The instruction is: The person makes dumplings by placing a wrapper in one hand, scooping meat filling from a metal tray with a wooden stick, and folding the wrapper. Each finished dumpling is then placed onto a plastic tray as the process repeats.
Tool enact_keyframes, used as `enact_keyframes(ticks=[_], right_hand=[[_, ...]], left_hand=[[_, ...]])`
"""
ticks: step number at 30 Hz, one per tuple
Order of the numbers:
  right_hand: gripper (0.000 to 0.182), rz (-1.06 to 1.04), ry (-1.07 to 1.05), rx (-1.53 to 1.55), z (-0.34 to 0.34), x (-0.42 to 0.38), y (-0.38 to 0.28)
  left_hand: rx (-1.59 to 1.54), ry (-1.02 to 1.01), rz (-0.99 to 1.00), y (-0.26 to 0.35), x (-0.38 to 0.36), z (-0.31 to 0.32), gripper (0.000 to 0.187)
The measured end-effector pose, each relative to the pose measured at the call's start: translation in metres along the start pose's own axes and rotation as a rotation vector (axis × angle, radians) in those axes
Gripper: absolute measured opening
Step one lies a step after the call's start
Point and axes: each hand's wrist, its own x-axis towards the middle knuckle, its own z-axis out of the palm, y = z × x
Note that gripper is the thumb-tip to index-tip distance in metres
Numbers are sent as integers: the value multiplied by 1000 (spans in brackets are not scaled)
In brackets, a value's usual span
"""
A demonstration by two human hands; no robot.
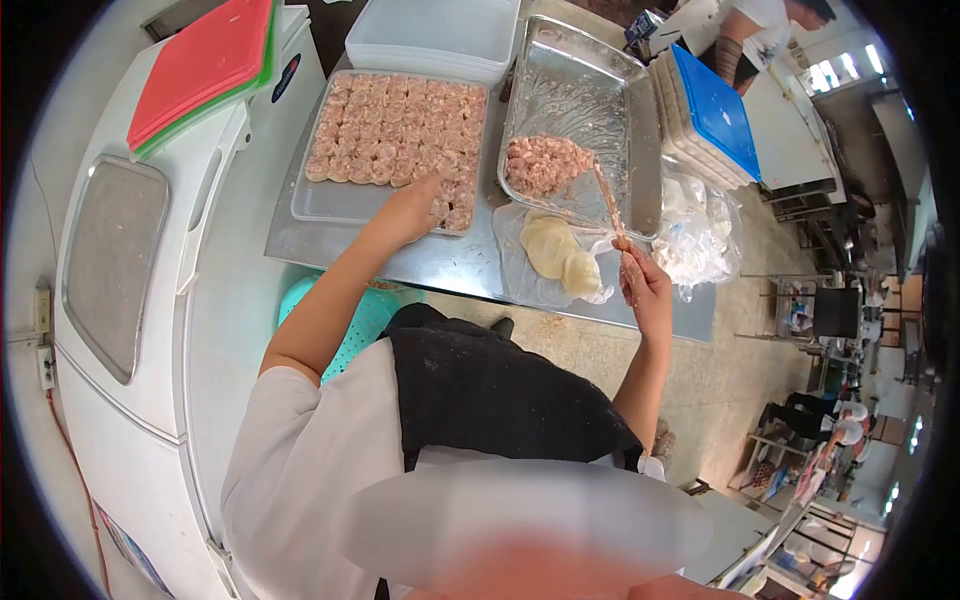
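Fingers [629, 274] of the right hand [648, 287] grasp the stick [609, 203]; the left hand [410, 209], grip unclear, should touch dumplings [390, 128] lightly.

The steel worktop [400, 268] carries one translucent, dumpling-filled plastic tray [335, 203] near its left edge, one silver rectangular pan [572, 82], one pink meat mound [543, 167].

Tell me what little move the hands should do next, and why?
Probably the left hand should go fetch a pale wrapper from the pile: it's over at the dumplings, the tray has bare space, the right hand holds the stick, and meat lies in the metal pan.
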Motion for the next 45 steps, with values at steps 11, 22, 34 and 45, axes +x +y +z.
enact_keyframes(ticks=[11, 22, 34, 45], right_hand=[[27, 59, 26, -6, 0, -13, 18], [29, -487, -241, -1019, -24, 117, -4], [40, -370, -792, -728, -8, 200, 85], [39, -685, -759, -951, -37, 192, 60]], left_hand=[[-182, -60, -258, 5, -6, -9, 65], [-193, 37, -375, -22, 12, 9, 67], [65, 558, -151, 109, 14, 31, 31], [-86, 189, -17, 181, 40, 136, 19]])
